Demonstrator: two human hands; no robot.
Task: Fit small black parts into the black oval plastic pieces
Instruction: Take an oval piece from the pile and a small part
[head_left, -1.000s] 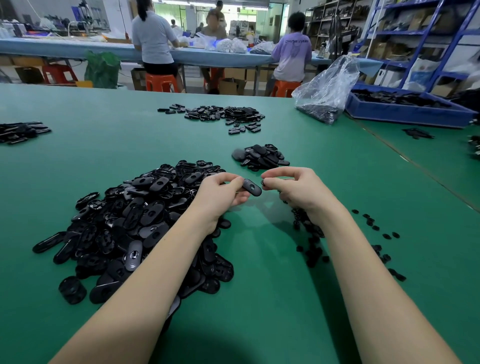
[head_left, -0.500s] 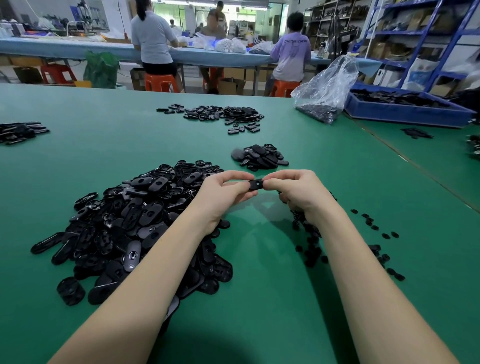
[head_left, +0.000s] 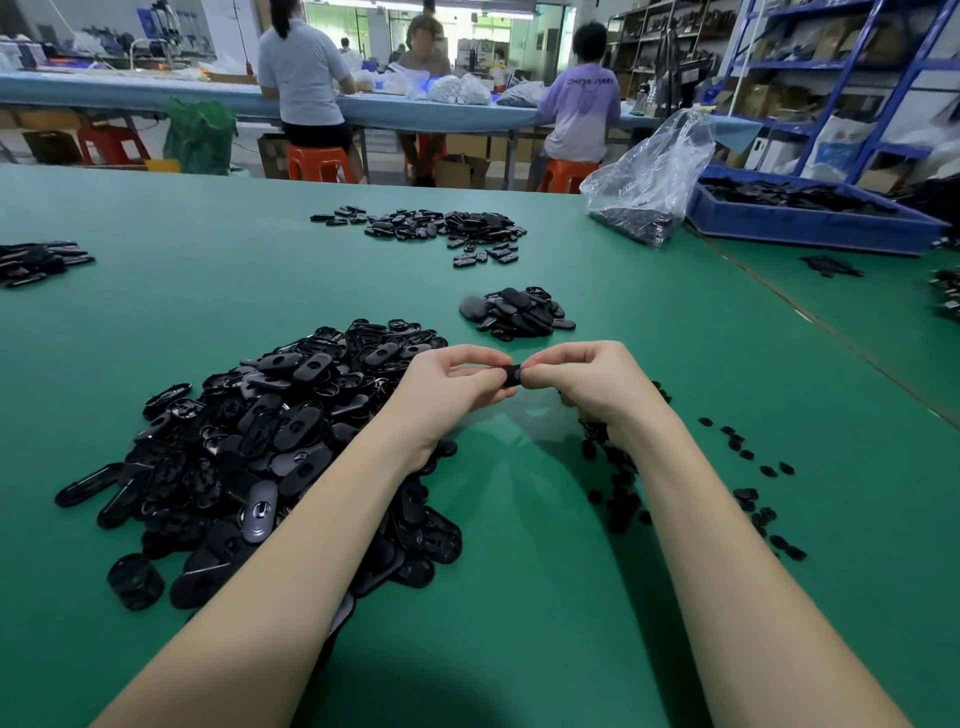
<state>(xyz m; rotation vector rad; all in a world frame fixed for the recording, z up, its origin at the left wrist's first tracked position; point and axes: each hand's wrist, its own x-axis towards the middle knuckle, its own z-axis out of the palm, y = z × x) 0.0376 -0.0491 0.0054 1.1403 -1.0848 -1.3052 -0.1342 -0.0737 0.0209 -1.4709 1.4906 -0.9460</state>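
My left hand (head_left: 447, 389) and my right hand (head_left: 587, 382) meet above the green table (head_left: 519, 597), both pinching one black oval piece (head_left: 511, 375) between fingertips and thumbs. Most of that piece is hidden by my fingers. A large heap of black oval pieces (head_left: 260, 447) lies under and left of my left forearm. Small black parts (head_left: 748, 499) are scattered to the right of my right forearm, with more of them under that wrist. A small pile of oval pieces (head_left: 519, 312) sits just beyond my hands.
Another spread of black pieces (head_left: 441, 228) lies farther back, and one more pile (head_left: 36, 260) at the left edge. A clear plastic bag (head_left: 649, 182) and a blue bin (head_left: 810, 218) stand back right. Three people sit at a far table.
My hands have closed together on the oval piece. It was visible at an angle between them; now my fingers cover nearly all of it.
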